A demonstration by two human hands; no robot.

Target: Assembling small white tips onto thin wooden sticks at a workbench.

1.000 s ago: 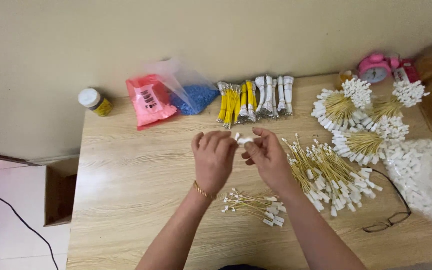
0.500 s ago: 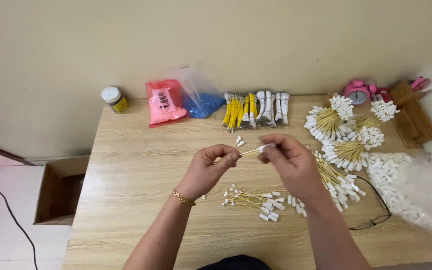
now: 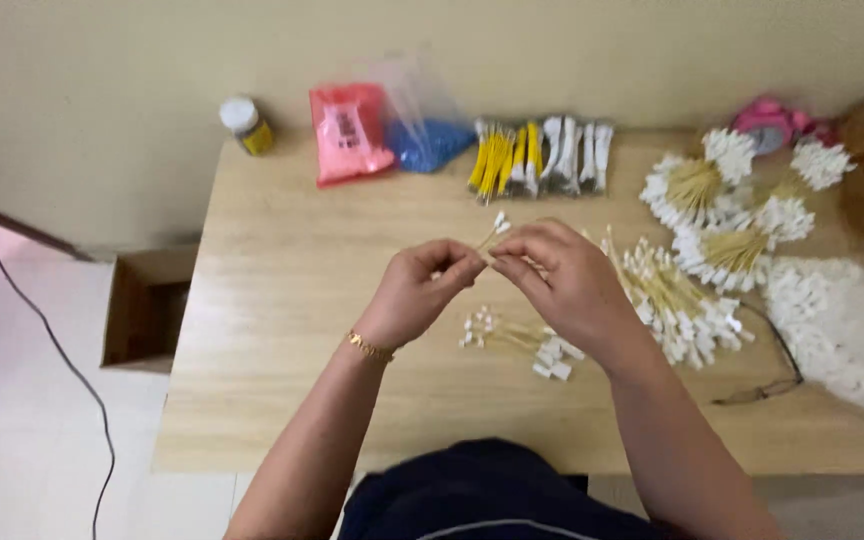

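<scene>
I see a thin stick with white tags (image 3: 493, 232) pinched between both hands above the middle of the wooden surface (image 3: 282, 330); my left hand (image 3: 414, 295) closes its grip on the near end, and my right hand (image 3: 560, 282) closes on the same stick from the 3 o'clock side, fingertips nearly touching; the white-tagged tip pokes out toward 12 o'clock. Just below the hands, at 6 o'clock, lies a small loose pile of finished sticks (image 3: 517, 340); at 3 o'clock a larger heap of tagged sticks (image 3: 677, 300) spreads out, with round bundles (image 3: 697, 190) beyond it at 2 o'clock. Along the far edge, at 12 o'clock, sit packets of yellow and white sticks (image 3: 542, 155), a blue bag (image 3: 427, 140), a red pouch (image 3: 347, 130) and a small jar (image 3: 244, 125) at 11 o'clock. My judgement of the risk: the stick is slight and held by fingertips only, so a slack pinch could drop it into the pile beneath; a wrist sweep could scatter the heap at 3 o'clock.
</scene>
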